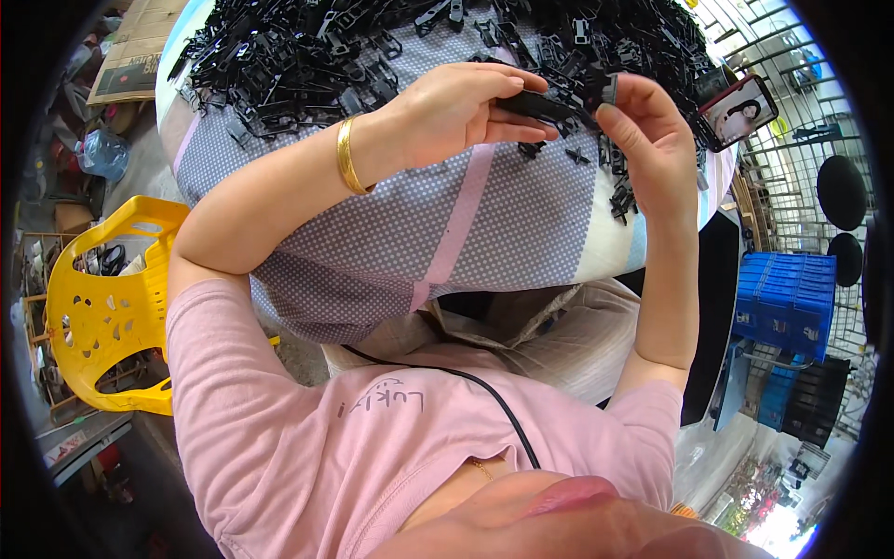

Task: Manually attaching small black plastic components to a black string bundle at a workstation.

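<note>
My left hand (pixel 456 112) is closed around a long black plastic part (pixel 535 107), gripping it between thumb and fingers. Just to its right, my right hand (pixel 652 135) pinches a small dark piece (pixel 610 90) between thumb and forefinger, close to the far end of that part. Whether the two pieces touch, I cannot tell. Both hands are raised over the dotted cloth (pixel 391 233) covering the table. Beyond them lies a big heap of black plastic parts (pixel 279 65), with a few loose ones (pixel 622 196) beside my right wrist.
A phone (pixel 740 112) with a lit screen leans at the table's right edge. To the left stand a yellow plastic chair (pixel 102 307) and a clear water jug (pixel 102 154). Blue crates (pixel 787 293) are stacked at the right. A black cable (pixel 466 375) crosses my shirt.
</note>
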Available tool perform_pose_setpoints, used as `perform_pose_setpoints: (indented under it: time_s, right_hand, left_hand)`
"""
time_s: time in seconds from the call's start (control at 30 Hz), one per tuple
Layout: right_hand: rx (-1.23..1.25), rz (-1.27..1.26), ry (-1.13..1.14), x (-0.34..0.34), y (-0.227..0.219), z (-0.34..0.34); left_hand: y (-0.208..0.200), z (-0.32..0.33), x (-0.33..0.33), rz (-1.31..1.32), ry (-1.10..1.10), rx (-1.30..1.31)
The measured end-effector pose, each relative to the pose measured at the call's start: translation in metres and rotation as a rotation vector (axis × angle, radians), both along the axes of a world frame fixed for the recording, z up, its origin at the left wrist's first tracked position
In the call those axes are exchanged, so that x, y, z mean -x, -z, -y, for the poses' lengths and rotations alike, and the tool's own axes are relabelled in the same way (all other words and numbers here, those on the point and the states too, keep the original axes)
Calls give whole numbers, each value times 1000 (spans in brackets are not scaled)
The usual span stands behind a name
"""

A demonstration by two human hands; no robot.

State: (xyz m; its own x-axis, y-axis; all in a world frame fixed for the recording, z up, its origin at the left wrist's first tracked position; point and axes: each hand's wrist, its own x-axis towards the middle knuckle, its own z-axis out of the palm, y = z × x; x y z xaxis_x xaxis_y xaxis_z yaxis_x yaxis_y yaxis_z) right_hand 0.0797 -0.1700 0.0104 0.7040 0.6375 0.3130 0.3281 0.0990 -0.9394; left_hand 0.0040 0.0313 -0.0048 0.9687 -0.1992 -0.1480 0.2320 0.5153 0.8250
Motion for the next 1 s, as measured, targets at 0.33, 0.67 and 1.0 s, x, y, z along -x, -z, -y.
perform_pose_setpoints:
  time_s: [0.33, 0.67, 1.0]
  right_hand:
    - [153, 590, 131, 19, 4, -15]
    - [167, 814, 189, 22, 2, -16]
    - [-105, -57, 15, 26, 9, -18]
  left_hand:
    - [3, 4, 2, 42, 39, 79]
    - [5, 6, 4, 93, 5, -10]
    - [0, 11, 11, 375, -126, -295]
